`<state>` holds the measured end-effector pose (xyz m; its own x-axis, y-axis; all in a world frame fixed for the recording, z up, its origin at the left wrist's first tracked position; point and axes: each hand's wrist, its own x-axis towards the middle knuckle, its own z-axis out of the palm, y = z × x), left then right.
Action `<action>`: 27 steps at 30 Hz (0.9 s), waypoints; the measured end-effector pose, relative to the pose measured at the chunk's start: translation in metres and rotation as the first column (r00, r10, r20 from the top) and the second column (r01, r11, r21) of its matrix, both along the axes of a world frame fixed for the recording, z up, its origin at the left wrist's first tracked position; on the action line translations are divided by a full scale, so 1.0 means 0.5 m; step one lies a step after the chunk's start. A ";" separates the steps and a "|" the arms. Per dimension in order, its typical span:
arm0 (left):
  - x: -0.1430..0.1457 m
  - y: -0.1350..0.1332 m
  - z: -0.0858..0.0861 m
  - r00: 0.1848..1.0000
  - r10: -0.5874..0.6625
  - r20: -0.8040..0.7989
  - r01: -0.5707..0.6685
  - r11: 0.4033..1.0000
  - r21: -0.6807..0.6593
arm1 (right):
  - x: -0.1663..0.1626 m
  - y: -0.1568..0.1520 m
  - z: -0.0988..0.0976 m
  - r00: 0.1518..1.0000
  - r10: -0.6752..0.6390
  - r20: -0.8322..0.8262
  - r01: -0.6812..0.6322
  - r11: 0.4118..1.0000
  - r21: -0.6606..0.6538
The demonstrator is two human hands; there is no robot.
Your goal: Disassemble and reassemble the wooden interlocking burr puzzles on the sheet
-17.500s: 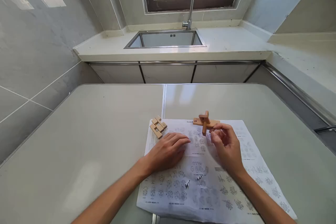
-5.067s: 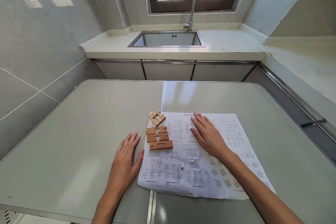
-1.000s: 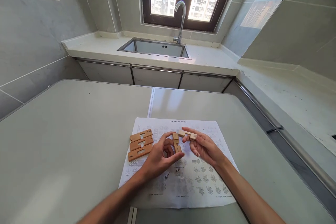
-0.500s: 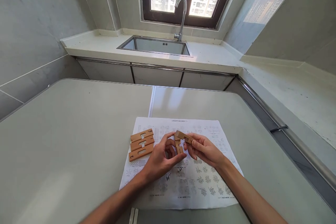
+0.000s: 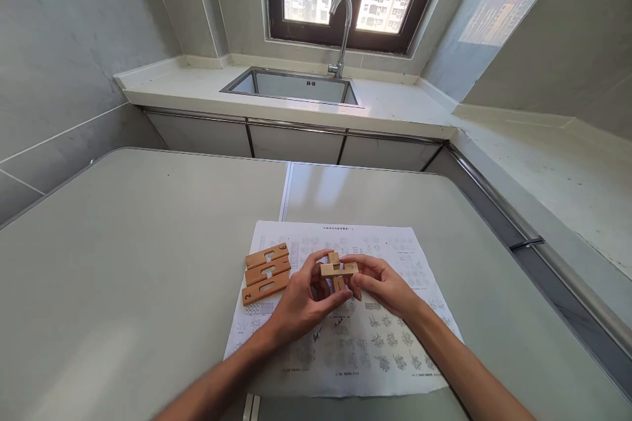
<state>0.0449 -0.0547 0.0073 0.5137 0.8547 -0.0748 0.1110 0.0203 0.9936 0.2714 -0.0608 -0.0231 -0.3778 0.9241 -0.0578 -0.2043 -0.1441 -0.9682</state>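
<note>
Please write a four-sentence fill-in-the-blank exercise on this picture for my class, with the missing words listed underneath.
1. The left hand and right hand hold pieces made of ____.
2. Beside the left hand lie ____ flat boards in a row.
3. The board nearest the viewer bears the number ____.
4. The curved tap stands just behind the ____.

Missing words: wood; three; 2; sink.

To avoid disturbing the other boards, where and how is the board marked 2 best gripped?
Probably pinch board 2 by its left end, from the left: that end juts slightly past the neighbouring board, while the right end lies near the left hand.
</note>
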 end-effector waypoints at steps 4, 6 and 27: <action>0.001 -0.002 0.006 1.000 0.007 -0.007 -0.007 1.000 0.000 | -0.003 0.001 0.003 0.999 -0.012 0.034 0.012 1.000 -0.009; 0.000 -0.003 0.006 1.000 0.006 -0.007 -0.006 1.000 0.003 | -0.004 0.001 0.001 0.999 -0.021 0.032 0.021 1.000 -0.001; -0.004 0.000 0.008 1.000 0.005 0.011 -0.004 1.000 -0.020 | -0.032 -0.013 0.012 0.927 -0.288 0.240 0.252 0.953 0.169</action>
<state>0.0432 -0.0549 0.0112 0.5108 0.8554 -0.0863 0.1000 0.0406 0.9942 0.2555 -0.0674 -0.0169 -0.1015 0.9948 0.0099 0.0425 0.0143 -0.9990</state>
